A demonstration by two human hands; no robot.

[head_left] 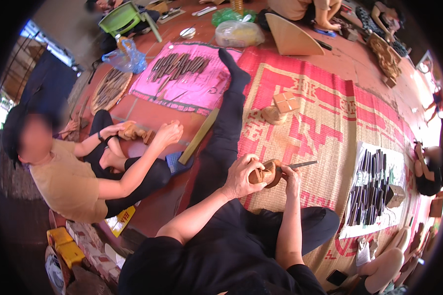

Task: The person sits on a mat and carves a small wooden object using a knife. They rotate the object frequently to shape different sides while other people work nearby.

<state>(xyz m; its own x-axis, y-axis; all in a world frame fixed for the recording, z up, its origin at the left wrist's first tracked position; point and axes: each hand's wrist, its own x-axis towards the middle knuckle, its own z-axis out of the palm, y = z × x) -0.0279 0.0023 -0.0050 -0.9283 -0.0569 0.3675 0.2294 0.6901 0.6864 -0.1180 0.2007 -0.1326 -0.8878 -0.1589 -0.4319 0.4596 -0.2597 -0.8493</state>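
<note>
My left hand (242,178) is wrapped round a small brown wooden carving (267,175), held above my lap. The carving has a rounded shape with hollows cut in it; its exact figure is too small to tell. At its right side, my right hand (292,179) grips a slim dark carving chisel (306,163). The visible length of the chisel points away to the right, while its other end is hidden at the hand and the wood. On the mat beyond my hands stand a square wooden block (286,102) and a rounded wooden piece (273,115).
A red and straw-coloured mat (325,142) lies under me. At right, dark chisels (371,187) rest on white paper. Several more tools (178,66) lie on a pink cloth (147,88). A person (69,177) sits at left with another carving (134,132). A conical hat (293,37) stands behind.
</note>
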